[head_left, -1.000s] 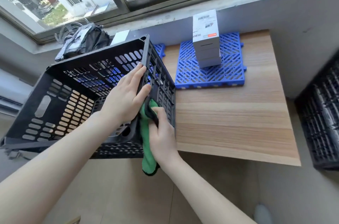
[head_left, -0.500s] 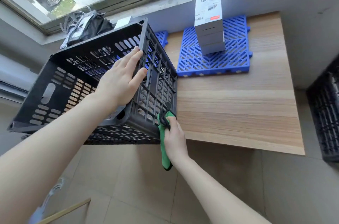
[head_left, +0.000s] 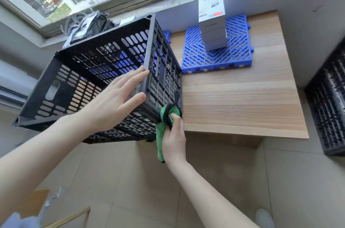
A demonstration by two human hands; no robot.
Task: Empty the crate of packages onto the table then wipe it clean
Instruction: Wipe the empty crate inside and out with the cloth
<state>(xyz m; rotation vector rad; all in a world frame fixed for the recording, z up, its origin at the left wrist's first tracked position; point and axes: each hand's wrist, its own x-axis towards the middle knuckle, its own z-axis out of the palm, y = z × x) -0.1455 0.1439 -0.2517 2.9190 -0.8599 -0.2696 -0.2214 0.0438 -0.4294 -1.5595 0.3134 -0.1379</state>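
Observation:
The black slotted crate (head_left: 87,85) lies tipped on its side at the left edge of the wooden table (head_left: 242,100), its open mouth facing left and nothing visible inside. My left hand (head_left: 113,102) presses flat with straight fingers against the crate's upturned side near its corner. My right hand (head_left: 172,142) grips a green cloth (head_left: 164,115) held against the crate's lower right corner. A stack of white packages (head_left: 212,22) stands on a blue grid mat (head_left: 216,54) at the back of the table.
Another black crate (head_left: 328,108) stands on the floor to the right of the table. A dark bag with cables (head_left: 89,26) lies on the window ledge behind the tipped crate. Tiled floor (head_left: 130,181) spreads below.
My right hand with the green cloth slid down and right along the crate's edge to its lower corner. My left hand shifted from curling over the crate's rim to lying flat.

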